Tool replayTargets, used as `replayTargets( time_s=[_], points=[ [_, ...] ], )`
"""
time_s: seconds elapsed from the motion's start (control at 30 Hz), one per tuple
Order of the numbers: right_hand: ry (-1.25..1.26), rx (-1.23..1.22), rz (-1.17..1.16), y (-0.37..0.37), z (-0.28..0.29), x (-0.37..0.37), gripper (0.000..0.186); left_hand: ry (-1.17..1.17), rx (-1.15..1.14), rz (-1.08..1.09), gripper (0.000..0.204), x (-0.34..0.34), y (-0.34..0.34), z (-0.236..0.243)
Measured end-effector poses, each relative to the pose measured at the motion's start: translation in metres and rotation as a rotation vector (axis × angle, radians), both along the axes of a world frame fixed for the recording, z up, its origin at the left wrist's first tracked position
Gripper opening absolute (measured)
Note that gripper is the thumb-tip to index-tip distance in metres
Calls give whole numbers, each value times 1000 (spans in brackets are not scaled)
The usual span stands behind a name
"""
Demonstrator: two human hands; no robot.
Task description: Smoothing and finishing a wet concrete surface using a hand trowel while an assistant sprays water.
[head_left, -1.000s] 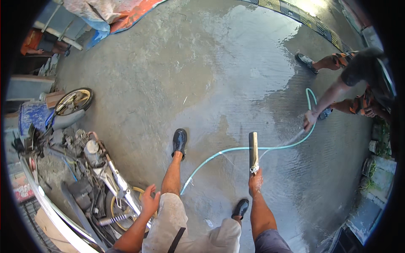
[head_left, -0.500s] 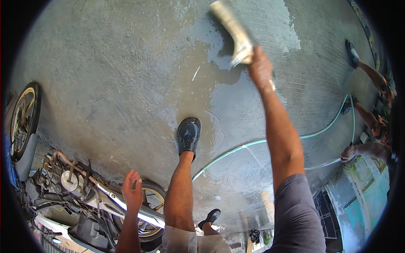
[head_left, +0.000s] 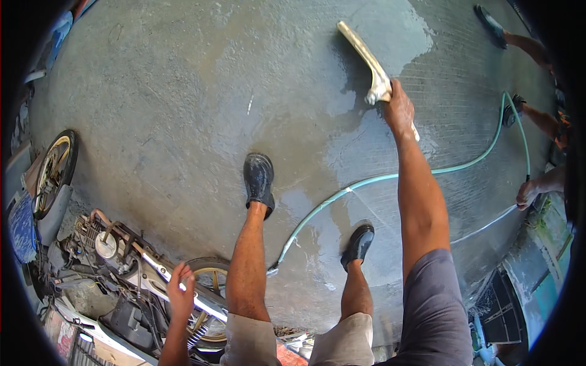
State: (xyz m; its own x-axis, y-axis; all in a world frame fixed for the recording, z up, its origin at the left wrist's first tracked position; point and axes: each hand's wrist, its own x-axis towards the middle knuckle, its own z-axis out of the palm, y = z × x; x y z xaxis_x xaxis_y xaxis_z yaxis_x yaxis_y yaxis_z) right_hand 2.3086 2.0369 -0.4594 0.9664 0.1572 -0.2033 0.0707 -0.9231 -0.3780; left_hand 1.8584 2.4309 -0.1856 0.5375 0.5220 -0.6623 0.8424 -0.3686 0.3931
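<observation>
My right hand (head_left: 400,110) grips a long, slightly bent metal part (head_left: 361,47), pale gold-silver with a fitting at its lower end, held out over the wet concrete floor (head_left: 183,110). My left hand (head_left: 182,287) hangs with loosely curled, parted fingers above the partly dismantled motorcycle (head_left: 107,244) at the lower left, holding nothing that I can see. A pale green hose (head_left: 375,179) runs across the floor between my boots and the right edge, where a co-worker's hand (head_left: 526,194) holds it, with water spraying from it.
My dark boots (head_left: 257,180) stand on the wet floor. The motorcycle's wheel (head_left: 54,174) and blue body part (head_left: 23,229) are at the left. The co-worker's feet (head_left: 491,27) are at the upper right. A weathered wall (head_left: 543,293) with a dark grille borders the lower right.
My right arm has swung the metal part forward to the upper middle, then slightly right. My view has shifted, and the co-worker now appears farther toward the right edge.
</observation>
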Motion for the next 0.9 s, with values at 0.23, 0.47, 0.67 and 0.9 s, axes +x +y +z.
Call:
replayTargets(
  time_s=[0.23, 0.47, 0.67, 0.9],
  points=[
    [46, -145, 631, 96, -16, -188, 38, 43, 241, 348, 33, -155, -104, 42],
    [531, 227, 572, 39, 54, -342, 46, 25, 30, -209, 37, -95, -241, -79],
    [331, 352, -513, -202, 114, -411, 41, 6, 196, -603, 37, -64, -267, -259],
    [-51, -336, -512, -411, -6, -421, 40, -171, 453, -612, 43, -5, -291, -357]
  ],
)
